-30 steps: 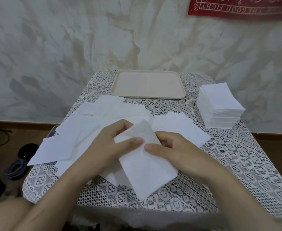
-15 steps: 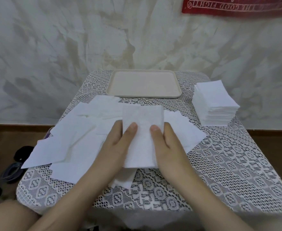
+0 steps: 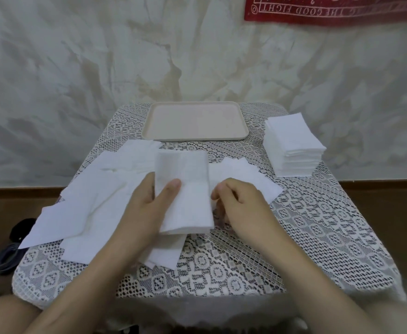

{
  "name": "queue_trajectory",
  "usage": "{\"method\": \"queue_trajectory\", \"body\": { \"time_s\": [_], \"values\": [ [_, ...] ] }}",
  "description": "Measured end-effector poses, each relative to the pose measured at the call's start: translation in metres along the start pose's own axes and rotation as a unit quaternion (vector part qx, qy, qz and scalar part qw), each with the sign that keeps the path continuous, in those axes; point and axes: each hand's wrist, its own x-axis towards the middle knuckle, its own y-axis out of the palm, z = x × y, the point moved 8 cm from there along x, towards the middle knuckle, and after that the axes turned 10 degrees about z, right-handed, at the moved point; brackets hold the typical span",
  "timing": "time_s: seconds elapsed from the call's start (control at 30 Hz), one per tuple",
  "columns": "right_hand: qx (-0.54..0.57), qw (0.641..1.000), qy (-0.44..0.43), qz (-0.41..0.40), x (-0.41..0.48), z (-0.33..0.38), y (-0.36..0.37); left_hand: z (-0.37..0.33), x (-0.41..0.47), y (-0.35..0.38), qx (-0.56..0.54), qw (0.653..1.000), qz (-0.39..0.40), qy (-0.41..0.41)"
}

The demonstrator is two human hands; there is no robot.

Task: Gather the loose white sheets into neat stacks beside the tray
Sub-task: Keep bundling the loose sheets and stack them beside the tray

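Observation:
A folded white sheet (image 3: 185,189) lies lengthwise in the middle of the table, and my left hand (image 3: 147,208) grips its left edge with the thumb on top. My right hand (image 3: 241,208) sits just right of it, fingers curled, off the sheet. Several loose white sheets (image 3: 94,208) are spread over the left half of the table, and a few more loose sheets (image 3: 248,174) lie behind my right hand. A tall neat stack of white sheets (image 3: 292,145) stands at the right, beside the beige tray (image 3: 195,120) at the far edge.
The small table wears a white lace cloth (image 3: 306,237). A pale marbled wall with a red banner (image 3: 337,8) rises close behind. Dark cables and objects (image 3: 7,251) lie on the brown floor at the left. My knee shows at the bottom left.
The sheet went from held askew in both hands to lying straight on the table. My right hand has come off it and pulled slightly right; my left hand keeps hold.

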Motion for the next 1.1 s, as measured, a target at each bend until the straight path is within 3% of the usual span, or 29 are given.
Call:
{"method": "queue_trajectory", "body": {
  "time_s": [0.3,0.5,0.77,1.1],
  "values": [
    [-0.159,0.981,0.080,-0.077,0.018,-0.035,-0.048,0.007,0.010,-0.013,-0.069,0.997,-0.005,-0.020],
    [-0.156,0.978,0.134,-0.039,0.031,-0.039,-0.043,0.006,0.011,-0.010,-0.065,0.998,0.014,-0.005],
    [-0.097,0.989,0.098,-0.048,0.022,-0.046,-0.058,0.007,0.008,-0.005,-0.092,0.995,0.032,0.015],
    [-0.190,0.970,0.138,-0.067,0.022,-0.055,-0.062,0.010,0.007,-0.006,-0.108,0.993,0.032,0.019]
  ]
}}
